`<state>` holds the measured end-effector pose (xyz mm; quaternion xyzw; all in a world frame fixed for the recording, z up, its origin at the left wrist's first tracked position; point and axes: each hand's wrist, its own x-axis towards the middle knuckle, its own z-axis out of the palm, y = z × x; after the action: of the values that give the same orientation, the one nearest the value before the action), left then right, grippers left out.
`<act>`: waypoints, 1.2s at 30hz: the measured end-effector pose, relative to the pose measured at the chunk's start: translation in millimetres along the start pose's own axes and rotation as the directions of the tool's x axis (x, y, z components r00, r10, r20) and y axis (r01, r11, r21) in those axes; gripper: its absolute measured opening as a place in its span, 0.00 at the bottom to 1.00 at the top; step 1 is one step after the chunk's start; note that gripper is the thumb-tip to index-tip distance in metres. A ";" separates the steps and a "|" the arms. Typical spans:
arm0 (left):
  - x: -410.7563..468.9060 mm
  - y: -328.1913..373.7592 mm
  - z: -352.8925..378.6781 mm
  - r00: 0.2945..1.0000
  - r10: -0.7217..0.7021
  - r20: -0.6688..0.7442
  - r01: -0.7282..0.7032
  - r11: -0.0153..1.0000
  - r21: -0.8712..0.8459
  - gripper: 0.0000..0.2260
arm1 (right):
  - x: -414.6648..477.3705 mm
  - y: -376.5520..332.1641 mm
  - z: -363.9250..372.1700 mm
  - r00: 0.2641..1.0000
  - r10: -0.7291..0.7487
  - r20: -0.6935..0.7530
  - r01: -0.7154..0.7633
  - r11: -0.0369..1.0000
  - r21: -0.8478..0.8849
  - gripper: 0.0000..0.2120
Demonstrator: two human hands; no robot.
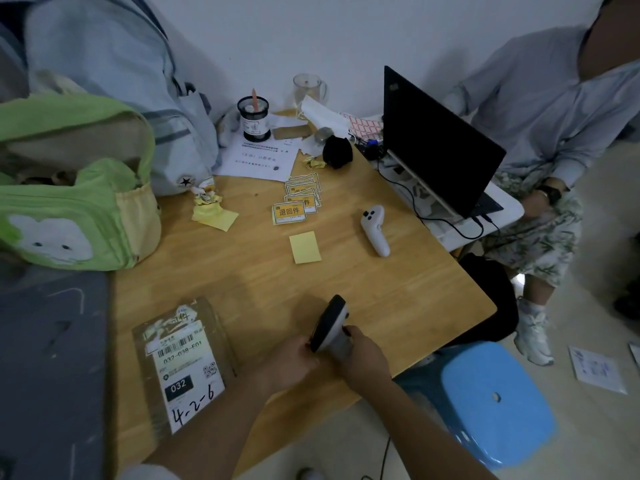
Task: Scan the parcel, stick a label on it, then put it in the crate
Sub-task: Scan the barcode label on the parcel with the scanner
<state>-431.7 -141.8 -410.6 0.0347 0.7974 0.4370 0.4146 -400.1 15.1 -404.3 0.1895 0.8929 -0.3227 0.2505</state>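
While both hands (332, 358) clasp the scanner (329, 327), the parcel (183, 367) reads "032" and "4-2-6".

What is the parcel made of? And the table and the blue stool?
Parcel: looks like brown cardboard, matte, with a white paper label. Table: seemingly wood or wood-look laminate, with faint grain lines and a smooth finish. Stool: likely plastic, being even blue and slightly shiny.

Brown labelled parcel (181, 365), flat on table (381, 289)

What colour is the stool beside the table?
Light blue; the stool shows clearly in the head view, at the lower right beside the wooden table.
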 end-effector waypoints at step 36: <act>-200.1 -100.9 -48.9 0.866 -0.040 -0.499 0.155 0.969 0.191 0.32 | -134.3 -214.0 -22.0 0.911 -0.398 0.107 0.324 0.853 0.409 0.13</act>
<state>-303.7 -320.2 -344.1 -0.0714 0.9215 0.3166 0.2134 -406.4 -147.9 -210.2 0.0317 0.8045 -0.5481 0.2265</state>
